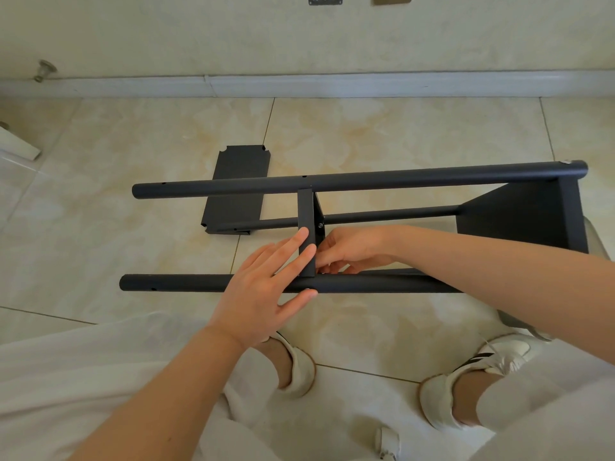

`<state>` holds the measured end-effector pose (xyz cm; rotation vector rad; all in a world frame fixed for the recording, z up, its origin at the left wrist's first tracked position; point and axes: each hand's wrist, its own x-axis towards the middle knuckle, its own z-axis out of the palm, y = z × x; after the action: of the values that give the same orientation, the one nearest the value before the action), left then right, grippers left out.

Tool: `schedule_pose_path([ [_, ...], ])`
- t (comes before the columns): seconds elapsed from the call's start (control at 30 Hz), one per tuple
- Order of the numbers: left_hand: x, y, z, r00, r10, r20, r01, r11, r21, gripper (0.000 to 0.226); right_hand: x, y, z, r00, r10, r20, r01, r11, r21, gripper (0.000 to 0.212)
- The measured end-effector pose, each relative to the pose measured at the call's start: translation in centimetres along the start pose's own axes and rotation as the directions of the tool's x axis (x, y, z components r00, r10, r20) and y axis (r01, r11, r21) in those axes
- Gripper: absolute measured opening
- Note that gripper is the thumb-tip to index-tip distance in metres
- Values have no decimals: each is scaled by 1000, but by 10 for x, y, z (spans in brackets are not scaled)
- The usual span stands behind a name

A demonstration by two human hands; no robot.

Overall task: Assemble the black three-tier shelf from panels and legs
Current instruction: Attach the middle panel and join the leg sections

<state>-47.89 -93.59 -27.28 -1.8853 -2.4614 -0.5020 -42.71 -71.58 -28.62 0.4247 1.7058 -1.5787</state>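
- black three-tier metal shelf [519, 221], half built, lies on its side on the cream tiled floor [116, 227] before the person's feet; nothing braces it, so a push may roll or shift it.
- left hand [263, 287], fingers straight, presses the narrow black middle panel [306, 224] against the near black round leg [179, 283]; if that pressure eases, the panel's corner could slide off its hole.
- right hand [352, 249] curls behind the panel at that joint; whether it pinches a fastener i cannot tell. anything small there could drop or thread in crooked.
- the loose flat black panel [238, 184] lies on the floor with the legs crossing over it, and could get scratched.
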Motion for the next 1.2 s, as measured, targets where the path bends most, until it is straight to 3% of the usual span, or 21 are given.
schedule_pose_path([
  [0.17,0,7,0,998,-66,2,66,996,-55,59,-10,1,3,1000,-1,21,2,999,-38,32],
  [0.3,0,18,-1,986,-166,3,165,974,-158,61,-30,-7,0,998,-7,70,10,999,-50,17],
  [0.4,0,31,1,965,-263,-2,256,942,-215,64,-48,-18,0,997,-8,82,24,979,-202,19],
  [0.53,-6,48,3,947,-291,-135,266,948,-173,48,-63,-32,13,996,-68,51,84,725,-684,29],
  [0.63,-10,57,3,894,-379,-239,340,921,-188,34,-68,-35,24,995,-95,12,67,592,-803,24],
  [0.73,-14,67,-1,800,-505,-324,425,858,-290,19,-72,-34,30,995,-93,-22,33,554,-832,22],
  [0.8,-18,74,-5,707,-640,-302,512,757,-405,13,-73,-32,31,995,-97,-36,24,554,-832,23],
  [0.9,-19,81,-7,491,-870,-37,695,417,-585,17,-74,-29,30,994,-102,-36,31,586,-810,25],
  [0.97,-16,82,-4,363,-925,116,755,218,-619,14,-74,-28,29,996,-85,-28,29,607,-794,28],
  [1.03,-9,79,-2,246,-943,226,688,6,-725,15,-72,-28,28,997,-74,-17,31,610,-792,31],
  [1.1,0,76,0,161,-921,354,521,-226,-823,24,-71,-27,26,997,-75,-9,39,613,-789,32],
  [1.2,12,75,5,93,-902,421,413,-350,-841,32,-70,-25,24,994,-106,-4,63,623,-780,30],
])
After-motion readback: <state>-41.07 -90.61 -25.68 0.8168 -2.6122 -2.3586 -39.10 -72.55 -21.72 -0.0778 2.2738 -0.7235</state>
